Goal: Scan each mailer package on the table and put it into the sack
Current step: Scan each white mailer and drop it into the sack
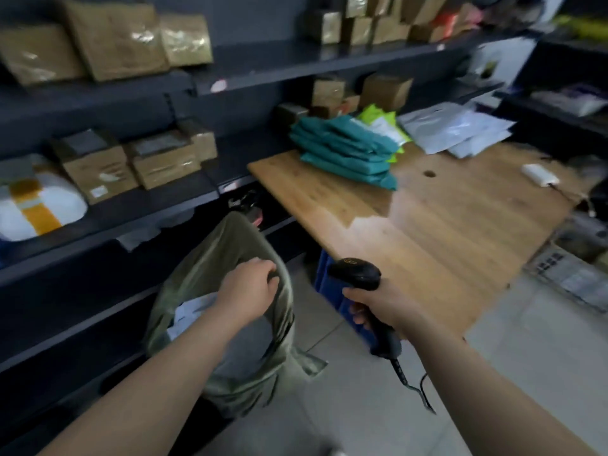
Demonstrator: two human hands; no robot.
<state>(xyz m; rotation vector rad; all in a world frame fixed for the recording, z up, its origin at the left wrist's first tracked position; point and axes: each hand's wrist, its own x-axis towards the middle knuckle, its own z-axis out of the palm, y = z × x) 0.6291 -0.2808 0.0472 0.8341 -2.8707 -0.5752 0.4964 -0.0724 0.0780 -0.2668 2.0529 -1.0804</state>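
An olive-green sack stands on the floor left of the wooden table. My left hand grips its rim and holds the mouth wide. White mailers lie inside the sack. A black corded barcode scanner is in my right hand, held over the table's near corner. On the table's far side lies a stack of teal mailers, with yellow-green mailers behind it and white mailers to the right.
Dark shelves with cardboard boxes run along the left and behind the table. A small white device with a cable lies at the table's right. A blue crate sits under the table. The floor is grey tile.
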